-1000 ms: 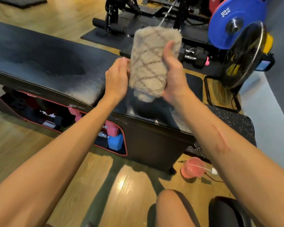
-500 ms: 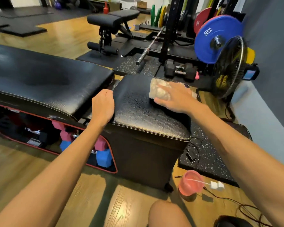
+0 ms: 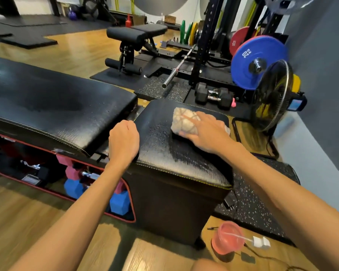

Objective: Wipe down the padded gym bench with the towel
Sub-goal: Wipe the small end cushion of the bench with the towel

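Note:
The black padded gym bench has a long pad (image 3: 57, 106) on the left and a shorter seat pad (image 3: 164, 145) on the right, with a gap between them. A folded beige towel (image 3: 184, 122) lies on the far part of the seat pad, and my right hand (image 3: 205, 132) presses flat on it, fingers spread over its top. My left hand (image 3: 123, 141) is closed into a loose fist and rests on the seat pad's left edge beside the gap, holding nothing visible.
Pink and blue dumbbells (image 3: 117, 202) sit in the open storage under the bench. A pink bottle (image 3: 228, 239) and a white plug lie on the wood floor at the front right. A standing fan (image 3: 270, 98), a blue weight plate (image 3: 256, 61) and a rack stand behind.
One second ago both hands held the towel up in the air. My right hand has brought it down onto the seat pad, and my left hand let go and settled on the pad's edge.

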Demonstrator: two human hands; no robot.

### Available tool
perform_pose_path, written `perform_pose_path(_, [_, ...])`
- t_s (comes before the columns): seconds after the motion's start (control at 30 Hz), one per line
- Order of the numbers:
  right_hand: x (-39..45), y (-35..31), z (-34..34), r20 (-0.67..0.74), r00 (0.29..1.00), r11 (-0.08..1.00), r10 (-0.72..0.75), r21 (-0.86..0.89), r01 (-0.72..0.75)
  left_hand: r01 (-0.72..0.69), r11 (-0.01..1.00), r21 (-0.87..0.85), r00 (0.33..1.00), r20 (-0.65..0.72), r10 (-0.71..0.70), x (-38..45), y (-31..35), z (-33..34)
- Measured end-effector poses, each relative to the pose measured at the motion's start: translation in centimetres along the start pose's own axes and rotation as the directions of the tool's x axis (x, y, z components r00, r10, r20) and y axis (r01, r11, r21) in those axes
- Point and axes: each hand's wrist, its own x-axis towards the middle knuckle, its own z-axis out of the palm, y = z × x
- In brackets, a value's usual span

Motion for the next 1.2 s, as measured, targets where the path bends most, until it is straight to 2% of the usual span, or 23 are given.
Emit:
perform_pose_path(0.17, [8.4,2.0,0.1,0.019,0.984,0.984,0.18,0.014,-0.18,-0.001,0.995,-0.1,1.0,-0.013,-0.001,0.1,0.0,0.0])
perform_pose_path(0.27, [9.4,1.3,0.1,0.011,0.981,0.981,0.192,0.023,-0.192,-0.002,0.995,-0.105,1.0,-0.007,0.002,0.0,0.2,-0.2])
perform_pose_path(0.33, [7.8,0.0,0.3,-0.008,0.994,0.994,0.112,0.016,-0.112,0.023,0.997,-0.072,0.999,0.024,-0.022,-0.2,0.4,-0.2])
perform_pose_path(0.43, [3.5,-3.2,0.7,0.008,0.999,0.998,-0.045,0.037,0.045,0.028,0.996,0.08,0.996,0.082,-0.035,-0.1,0.7,-0.4])
perform_pose_path(0.57, [-3.7,-7.4,0.3,0.042,0.976,0.975,-0.216,0.06,0.213,-0.045,0.983,0.177,0.996,0.085,0.031,-0.4,0.7,-0.7])
perform_pose_path(0.7, [-7.7,-7.9,-0.1,0.047,0.952,0.953,-0.301,-0.031,0.303,-0.117,0.957,0.264,0.991,0.092,0.096,-0.4,0.6,-0.6])
perform_pose_path(0.87, [-1.8,-6.8,-0.2,0.051,0.983,0.984,-0.176,-0.02,0.177,-0.101,0.952,0.289,0.995,0.046,0.092,-0.3,0.4,-0.4])
perform_pose_path(1.1, [8.9,-4.1,1.3,0.027,0.999,1.0,0.017,-0.013,-0.016,-0.18,0.897,0.402,0.983,0.031,0.183,-0.2,0.0,0.0])
perform_pose_path(1.2, [11.8,-3.3,1.2,0.047,0.995,0.996,0.091,-0.022,-0.09,-0.15,0.916,0.373,0.989,0.041,0.145,-0.3,0.1,0.1])
